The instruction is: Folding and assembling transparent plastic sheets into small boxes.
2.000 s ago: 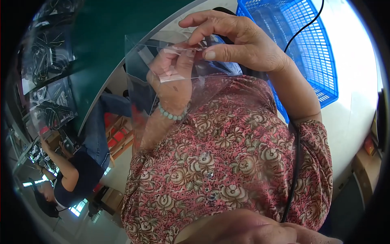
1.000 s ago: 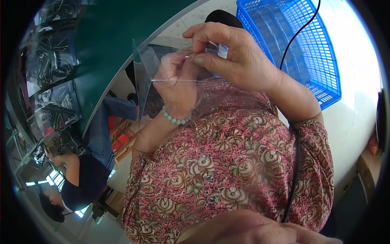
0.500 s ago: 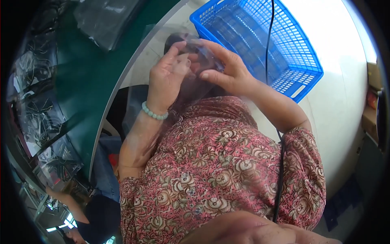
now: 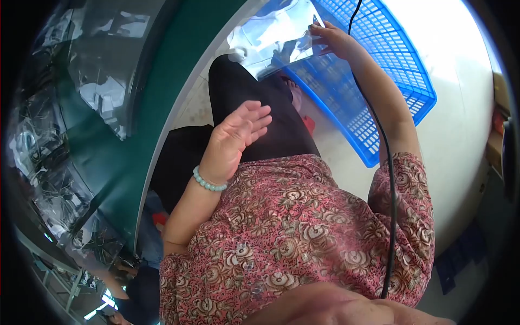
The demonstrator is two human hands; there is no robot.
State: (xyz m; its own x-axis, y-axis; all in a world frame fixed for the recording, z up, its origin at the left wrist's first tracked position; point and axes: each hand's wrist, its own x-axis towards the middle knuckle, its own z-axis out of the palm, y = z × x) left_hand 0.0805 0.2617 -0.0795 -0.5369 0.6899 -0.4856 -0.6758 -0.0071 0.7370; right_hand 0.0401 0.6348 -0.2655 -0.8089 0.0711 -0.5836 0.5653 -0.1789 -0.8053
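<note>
A clear, shiny plastic bag stretches out over the left side of the blue basket and above my dark-trousered knee. My right hand grips its right edge, with the arm reaching far forward. Glare on the film hides whether anything is inside it. My left hand, with a pale green bead bracelet at the wrist, hovers over my lap. Its fingers are stretched out, and it holds nothing.
The blue plastic basket stands on the pale floor at front right. A black cable hangs across my right arm. Clear plastic bags lie on the green table at left, with cable-like bundles beyond. Another person works at lower left.
Both hands were together at the plastic film. My right hand has carried the bag forward and right toward the basket; my left hand has let go and drawn back.
</note>
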